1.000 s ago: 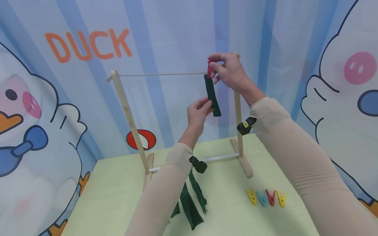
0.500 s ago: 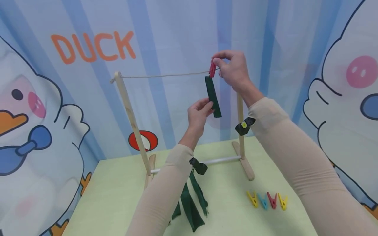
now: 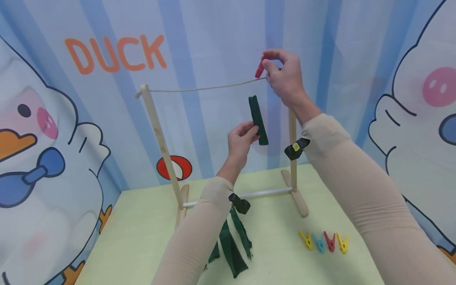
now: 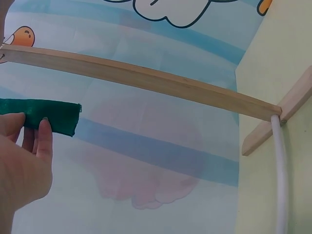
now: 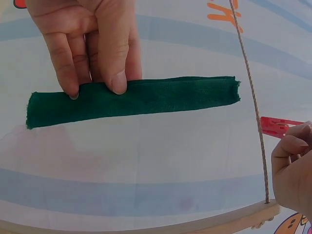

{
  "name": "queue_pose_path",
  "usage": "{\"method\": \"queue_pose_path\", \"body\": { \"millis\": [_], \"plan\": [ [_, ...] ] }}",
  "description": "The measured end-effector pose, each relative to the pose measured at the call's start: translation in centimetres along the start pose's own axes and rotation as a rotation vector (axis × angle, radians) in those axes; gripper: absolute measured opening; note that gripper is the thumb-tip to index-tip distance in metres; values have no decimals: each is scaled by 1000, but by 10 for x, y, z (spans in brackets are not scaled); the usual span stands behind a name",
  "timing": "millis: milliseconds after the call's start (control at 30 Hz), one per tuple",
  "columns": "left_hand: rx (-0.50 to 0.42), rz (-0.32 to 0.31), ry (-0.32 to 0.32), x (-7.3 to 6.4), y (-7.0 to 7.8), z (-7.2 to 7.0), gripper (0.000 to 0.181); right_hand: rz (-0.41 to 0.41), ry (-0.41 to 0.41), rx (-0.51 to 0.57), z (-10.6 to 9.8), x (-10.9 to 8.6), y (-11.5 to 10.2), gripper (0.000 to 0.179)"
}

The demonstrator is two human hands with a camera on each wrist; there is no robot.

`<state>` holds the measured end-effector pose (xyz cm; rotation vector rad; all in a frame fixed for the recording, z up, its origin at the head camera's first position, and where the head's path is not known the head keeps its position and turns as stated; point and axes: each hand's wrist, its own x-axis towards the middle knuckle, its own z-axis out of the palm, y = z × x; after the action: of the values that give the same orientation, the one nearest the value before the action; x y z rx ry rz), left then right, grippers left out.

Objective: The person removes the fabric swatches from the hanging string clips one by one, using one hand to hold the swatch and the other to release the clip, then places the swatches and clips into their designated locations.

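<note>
My left hand (image 3: pixel 239 145) pinches a folded strip of dark green cloth (image 3: pixel 256 111) near its lower end, thumb in front. The strip stands nearly upright below the rope (image 3: pixel 199 89); in the right wrist view a gap shows between the cloth's end (image 5: pixel 229 91) and the line. Higher up, my right hand (image 3: pixel 287 77) pinches a red clothespin (image 3: pixel 260 67) between thumb and fingers. Its tip is right at the rope, which rises toward that hand. Most of the right hand's fingers are hidden in the right wrist view.
Wooden posts (image 3: pixel 160 142) and a white crossbar (image 3: pixel 265 193) form the rope's stand on the pale table (image 3: pixel 142 237). More green strips (image 3: pixel 231 249) lie in front, partly behind the left sleeve. Several clothespins (image 3: pixel 329 241), yellow, blue and red, lie at right. A printed curtain (image 3: pixel 221 35) hangs behind.
The right hand has moved up and slightly right with the red clothespin, away from the strip's top, and the rope has risen with it. The left hand and strip have barely moved.
</note>
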<state>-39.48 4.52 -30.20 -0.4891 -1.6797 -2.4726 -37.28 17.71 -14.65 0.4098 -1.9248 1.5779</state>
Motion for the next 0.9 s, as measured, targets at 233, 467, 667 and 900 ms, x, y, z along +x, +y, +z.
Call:
{"method": "queue_pose_path", "body": {
  "millis": [233, 467, 667, 900],
  "plan": [
    [1, -19, 11, -4, 0, -7, 26, 14, -9, 53, -1, -2, -1, 37],
    [-2, -20, 17, -8, 2, -8, 25, -18, -12, 4, -4, -13, -2, 38],
    [-12, -44, 11, -19, -3, -9, 26, -86, -4, -62, -11, -33, 2, 38],
    [-7, -63, -12, -34, -14, -21, 25, -135, -9, -68, -17, -54, 8, 35]
  ]
}}
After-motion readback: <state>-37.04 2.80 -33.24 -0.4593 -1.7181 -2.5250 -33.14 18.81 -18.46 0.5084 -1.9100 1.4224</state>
